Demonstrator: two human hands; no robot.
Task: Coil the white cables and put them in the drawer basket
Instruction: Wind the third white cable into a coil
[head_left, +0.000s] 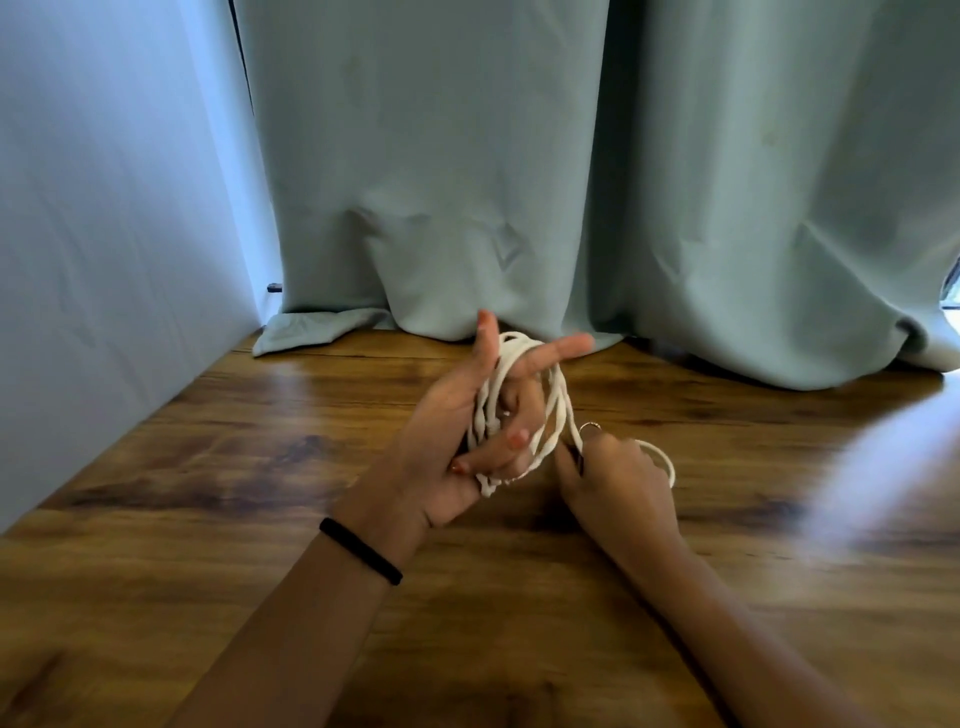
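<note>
A white cable (558, 410) is wound in several loops around my left hand (467, 415), which is raised over the middle of the wooden table. Thumb and forefinger stick out straight through the top of the coil, while the lower fingers curl round its bottom. Just to the right, my right hand (613, 470) pinches the free end of the cable, and a short white loop curves out behind its knuckles. The drawer basket is not in view.
The wooden table (260, 467) runs up to a pale green curtain (467, 182) hanging at the back, its hem lying on the tabletop. A light blue wall (104, 260) borders the left side. A blurred white patch (893, 467) sits at the right edge.
</note>
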